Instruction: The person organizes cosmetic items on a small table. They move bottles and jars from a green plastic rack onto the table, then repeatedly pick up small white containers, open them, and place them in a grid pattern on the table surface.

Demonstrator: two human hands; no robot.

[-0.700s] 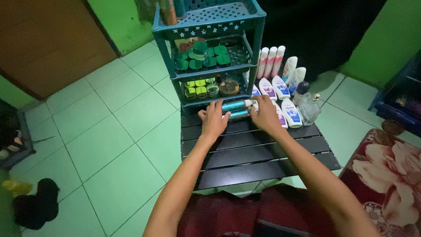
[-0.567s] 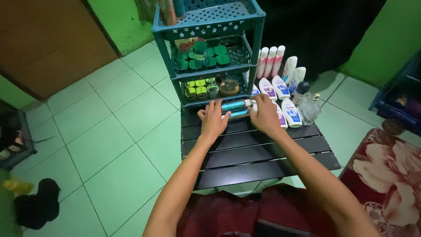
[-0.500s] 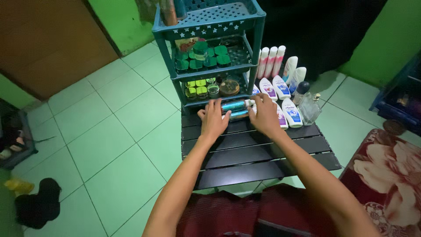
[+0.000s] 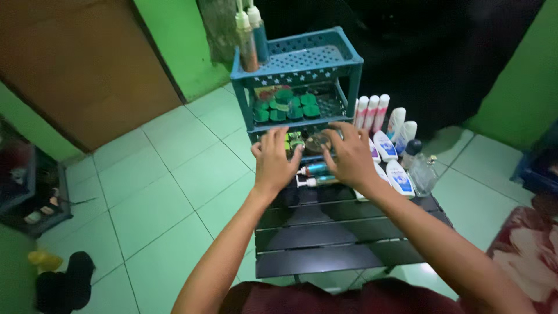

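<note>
Head view records the left hand (image 4: 272,163) and right hand (image 4: 350,158), both spread and grasping nothing, hovering before the blue rack's (image 4: 350,61) lowest shelf, while two teal tubes (image 4: 317,173) lie released on the black table (image 4: 343,234) below that rack.

Two hands are reaching toward one blue three-tier rack (image 4: 349,57); two teal tubes (image 4: 317,169) are lying on one black slatted table (image 4: 325,232), three pink-capped bottles (image 4: 371,110) are standing behind.
</note>
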